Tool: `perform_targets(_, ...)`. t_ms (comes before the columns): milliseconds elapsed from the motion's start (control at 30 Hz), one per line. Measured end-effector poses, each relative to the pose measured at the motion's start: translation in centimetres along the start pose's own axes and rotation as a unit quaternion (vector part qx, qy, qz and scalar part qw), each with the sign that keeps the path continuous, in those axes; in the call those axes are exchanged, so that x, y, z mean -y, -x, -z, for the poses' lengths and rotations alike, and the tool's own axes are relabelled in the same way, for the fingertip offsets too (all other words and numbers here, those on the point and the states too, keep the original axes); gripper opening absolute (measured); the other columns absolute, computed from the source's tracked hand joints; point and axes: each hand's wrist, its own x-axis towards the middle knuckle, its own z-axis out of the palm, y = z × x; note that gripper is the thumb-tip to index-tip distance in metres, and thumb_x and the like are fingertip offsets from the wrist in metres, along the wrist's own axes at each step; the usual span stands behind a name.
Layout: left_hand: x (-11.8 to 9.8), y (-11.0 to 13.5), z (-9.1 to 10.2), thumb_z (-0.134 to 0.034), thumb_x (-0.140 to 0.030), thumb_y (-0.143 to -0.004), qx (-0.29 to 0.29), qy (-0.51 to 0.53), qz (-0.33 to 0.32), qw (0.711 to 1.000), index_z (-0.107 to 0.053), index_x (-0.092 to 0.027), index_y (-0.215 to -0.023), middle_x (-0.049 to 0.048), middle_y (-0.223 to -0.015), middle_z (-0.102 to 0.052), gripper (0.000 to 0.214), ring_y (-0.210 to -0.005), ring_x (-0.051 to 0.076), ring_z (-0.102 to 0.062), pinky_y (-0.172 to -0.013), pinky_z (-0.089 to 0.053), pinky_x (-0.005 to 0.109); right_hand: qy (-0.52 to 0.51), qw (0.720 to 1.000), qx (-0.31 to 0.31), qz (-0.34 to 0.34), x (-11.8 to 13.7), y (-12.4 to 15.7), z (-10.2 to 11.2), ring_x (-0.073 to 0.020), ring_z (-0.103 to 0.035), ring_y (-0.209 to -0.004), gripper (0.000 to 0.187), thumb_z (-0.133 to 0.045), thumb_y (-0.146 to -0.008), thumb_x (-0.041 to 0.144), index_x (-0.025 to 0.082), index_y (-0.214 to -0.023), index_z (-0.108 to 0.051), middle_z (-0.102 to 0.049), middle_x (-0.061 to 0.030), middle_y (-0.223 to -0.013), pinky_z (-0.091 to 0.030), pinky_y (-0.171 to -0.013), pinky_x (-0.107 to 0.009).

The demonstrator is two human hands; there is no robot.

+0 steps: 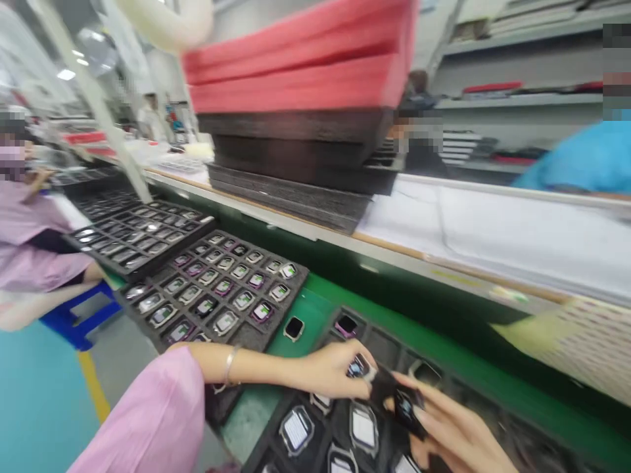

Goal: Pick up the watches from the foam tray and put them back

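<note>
My left hand (332,371), with a bracelet at the wrist, is closed on a small smartwatch body (358,366) that has a lit dark screen. My right hand (456,424) grips a second dark smartwatch (406,406), its screen also lit. Between the two hands is a black patch that I cannot make out. Below them lies a dark foam tray (340,315) with watch bodies in its pockets, among them one with a white screen (296,430). A purple-edged watch (346,324) sits in the tray's far corner.
A loose watch (294,329) lies on the green bench (315,299). Left of it are more foam trays (300,279) of watches. Red and black foam slabs (296,85) are stacked on the raised ledge (493,223). A person in pink (34,217) sits at the left by a blue stool (81,318).
</note>
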Motion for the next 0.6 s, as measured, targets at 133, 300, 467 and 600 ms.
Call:
perform_targets(133, -0.1, 0.5, -0.5, -0.066, -0.025, -0.073, 0.042, 0.078, 0.036, 0.995, -0.051, -0.017, -0.11, -0.0007, -0.083, -0.057, 0.042, -0.068, 0.013, -0.053, -0.066, -0.045, 0.027, -0.115, 0.991, 0.066, -0.001, 1.5, 0.8, -0.9, -0.0183, -0.063, -0.061, 0.055, -0.07, -0.079, 0.034, 0.017, -0.13, -0.056, -0.069, -0.0114, -0.092, -0.053, -0.057, -0.032)
perform_targets(300, -0.3, 0.8, -1.4, -0.058, -0.024, -0.077, 0.064, 0.29, 0.139, 0.945, -0.048, -0.016, -0.115, 0.0033, -0.088, -0.062, 0.04, -0.074, 0.016, -0.063, -0.066, -0.051, 0.029, -0.161, 0.983, 0.082, 0.007, 1.2, 1.2, -0.8, -0.0175, -0.066, -0.07, 0.043, -0.067, -0.083, 0.029, 0.017, -0.123, -0.057, -0.066, -0.0116, -0.1, -0.052, -0.055, -0.026)
perform_targets(467, -0.5, 1.0, -1.5, -0.057, -0.017, -0.074, 0.057, 0.351, 0.152, 0.922, -0.053, -0.016, -0.111, 0.0055, -0.091, -0.065, 0.038, -0.083, 0.02, -0.065, -0.074, -0.054, 0.037, -0.094, 0.995, 0.024, 0.031, 0.4, 1.4, -0.9, -0.0163, -0.068, -0.062, 0.049, -0.065, -0.083, 0.024, 0.017, -0.13, -0.052, -0.069, -0.0089, -0.095, -0.051, -0.049, -0.023)
perform_targets(600, -0.4, 1.1, -1.4, -0.055, -0.015, -0.075, 0.074, 0.341, 0.139, 0.927, -0.053, -0.016, -0.112, 0.0052, -0.091, -0.065, 0.037, -0.084, 0.019, -0.064, -0.075, -0.055, 0.037, -0.072, 0.997, 0.016, 0.037, 0.0, 1.4, -1.0, -0.0178, -0.07, -0.062, 0.052, -0.064, -0.083, 0.026, 0.016, -0.133, -0.05, -0.07, -0.0103, -0.097, -0.052, -0.048, -0.025)
